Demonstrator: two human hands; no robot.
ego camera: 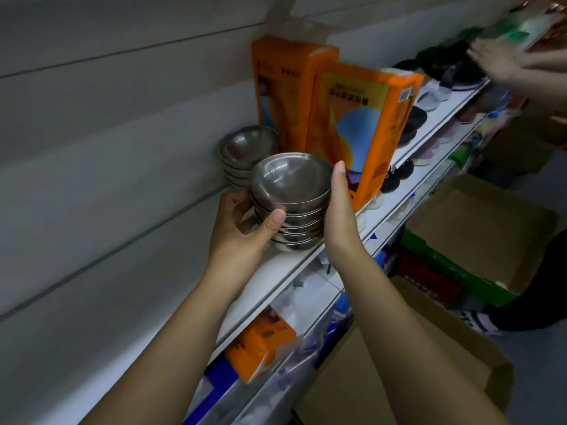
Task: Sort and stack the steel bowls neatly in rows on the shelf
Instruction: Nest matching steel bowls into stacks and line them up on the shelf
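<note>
The upright stack of shiny steel bowls (290, 191) sits at the front edge of the white shelf (277, 271). The left hand (242, 228) curls its fingers round it. The right hand (340, 210) presses its side, fingers hidden. A second steel-bowl stack (245, 148) stands just behind-left.

A grey wall (107, 133) with long lines runs along the left. White shelves (273, 271) stick out from it. The floor (540, 378) is grey. Brown cardboard boxes (478, 222) sit low. Dim light.

White shelf (270, 271) carries two steel bowl stacks: near stack (290, 191) at its front edge, far stack (245, 148) behind, orange packs (362, 127) just right.
</note>
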